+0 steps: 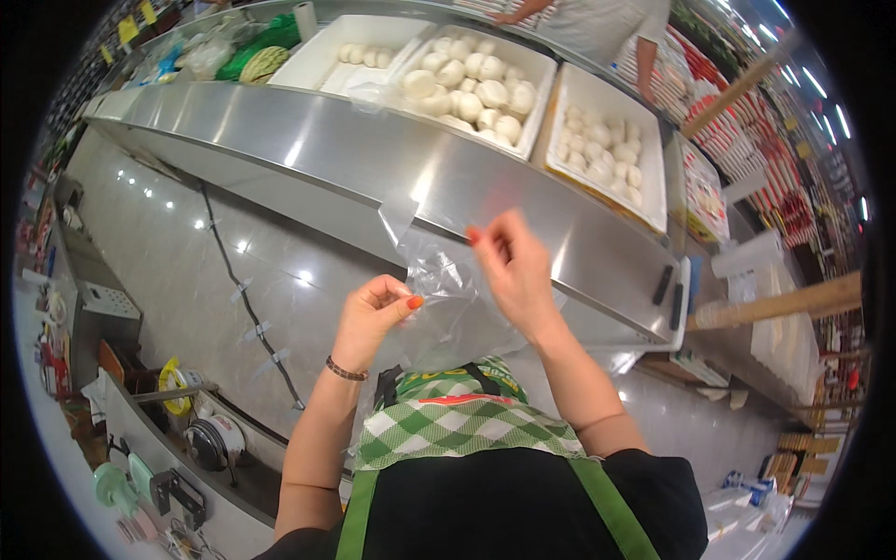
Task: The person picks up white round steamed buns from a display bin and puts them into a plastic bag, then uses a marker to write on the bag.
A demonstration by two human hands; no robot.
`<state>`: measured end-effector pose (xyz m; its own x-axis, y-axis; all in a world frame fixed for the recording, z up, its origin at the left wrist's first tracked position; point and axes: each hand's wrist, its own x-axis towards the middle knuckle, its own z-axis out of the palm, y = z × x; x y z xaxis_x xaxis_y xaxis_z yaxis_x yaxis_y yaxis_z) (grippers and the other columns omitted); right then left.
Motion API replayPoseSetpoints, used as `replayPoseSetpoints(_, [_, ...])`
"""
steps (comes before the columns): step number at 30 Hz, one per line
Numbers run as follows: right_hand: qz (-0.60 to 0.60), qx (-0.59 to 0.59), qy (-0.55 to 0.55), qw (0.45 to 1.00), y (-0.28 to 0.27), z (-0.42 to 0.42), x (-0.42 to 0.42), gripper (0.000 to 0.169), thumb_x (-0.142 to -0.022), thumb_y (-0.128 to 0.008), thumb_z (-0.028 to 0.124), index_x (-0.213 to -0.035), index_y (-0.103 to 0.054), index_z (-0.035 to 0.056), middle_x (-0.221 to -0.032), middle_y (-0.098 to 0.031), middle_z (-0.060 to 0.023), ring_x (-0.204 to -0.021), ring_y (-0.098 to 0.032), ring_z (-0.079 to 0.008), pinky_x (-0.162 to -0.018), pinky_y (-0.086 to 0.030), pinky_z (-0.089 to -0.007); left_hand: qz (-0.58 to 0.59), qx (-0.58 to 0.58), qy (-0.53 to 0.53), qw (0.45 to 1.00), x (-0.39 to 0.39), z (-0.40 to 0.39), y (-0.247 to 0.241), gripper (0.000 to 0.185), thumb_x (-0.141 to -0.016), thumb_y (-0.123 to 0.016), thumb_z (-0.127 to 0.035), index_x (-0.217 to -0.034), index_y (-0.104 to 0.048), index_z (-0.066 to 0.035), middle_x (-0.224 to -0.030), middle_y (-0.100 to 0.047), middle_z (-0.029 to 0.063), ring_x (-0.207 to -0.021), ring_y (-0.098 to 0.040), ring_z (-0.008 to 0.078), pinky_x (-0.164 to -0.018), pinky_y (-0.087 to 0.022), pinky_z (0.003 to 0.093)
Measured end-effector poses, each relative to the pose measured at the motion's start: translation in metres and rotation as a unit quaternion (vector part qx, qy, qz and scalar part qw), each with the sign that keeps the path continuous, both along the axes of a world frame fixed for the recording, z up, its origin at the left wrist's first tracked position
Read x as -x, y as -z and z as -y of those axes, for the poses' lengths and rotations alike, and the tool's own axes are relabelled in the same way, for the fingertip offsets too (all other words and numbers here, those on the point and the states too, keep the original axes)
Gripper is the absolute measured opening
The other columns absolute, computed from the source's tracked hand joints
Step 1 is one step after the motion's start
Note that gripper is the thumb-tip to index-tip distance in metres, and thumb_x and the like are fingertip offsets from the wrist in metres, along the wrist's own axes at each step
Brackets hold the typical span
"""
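In front of my green-checked apron (pixel 462 427), a thin clear plastic bag (pixel 448 280) hangs crumpled. My left hand (pixel 378 315) pinches it between thumb and curled fingers. Opposite, my right hand (pixel 514 269) is raised over the bag with bent fingers. Motion blurs its fingertips, so I cannot tell whether it grips the film. Beyond both hands runs a stainless steel counter edge (pixel 336 147). Behind that edge, a white foam box (pixel 549 77) holds many rounded white food pieces (pixel 483 91), too indistinct to name surely.
Another foam box (pixel 661 175) stands right and a sparser one (pixel 301 70) left, near a striped melon (pixel 264 64). Across the counter a person (pixel 595 28) stands with lowered arms. A taped cable (pixel 231 266) crosses the floor. Wooden poles (pixel 777 304) jut in at right.
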<state>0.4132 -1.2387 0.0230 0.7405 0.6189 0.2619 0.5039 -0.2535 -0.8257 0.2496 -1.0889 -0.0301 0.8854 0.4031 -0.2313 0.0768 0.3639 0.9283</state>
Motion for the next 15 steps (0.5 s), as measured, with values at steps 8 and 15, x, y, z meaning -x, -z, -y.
replayPoseSetpoints(8, [-0.397,-0.119,-0.219,0.883,0.091,-0.136,-0.014,0.014,-0.103,-0.054,0.018,-0.096,-0.058,0.0065,-0.089,-0.066,-0.0028,-0.079,-0.063,-0.0093,-0.071,-0.052,-0.0243,-0.004,-0.019,-0.046,0.999,-0.01,-0.104,0.008,0.012,-0.091,-0.066,-0.003,-0.09,-0.056,-0.01,-0.099,-0.067,0.005,-0.09,-0.065,0.0141,-0.075,-0.052,0.0263])
replayPoseSetpoints(15, [-0.748,-0.279,-0.344,0.495,0.059,-0.234,-0.069,0.007,-0.1,-0.057,0.011,-0.103,-0.057,0.0049,-0.082,-0.06,0.0032,-0.067,-0.056,-0.0075,-0.058,-0.042,-0.0227,0.007,0.238,-0.411,0.88,0.031,-0.326,0.034,0.01,-0.101,-0.059,-0.017,-0.095,-0.061,-0.009,-0.083,-0.062,-0.0002,-0.064,-0.057,0.009,-0.051,-0.049,0.0249])
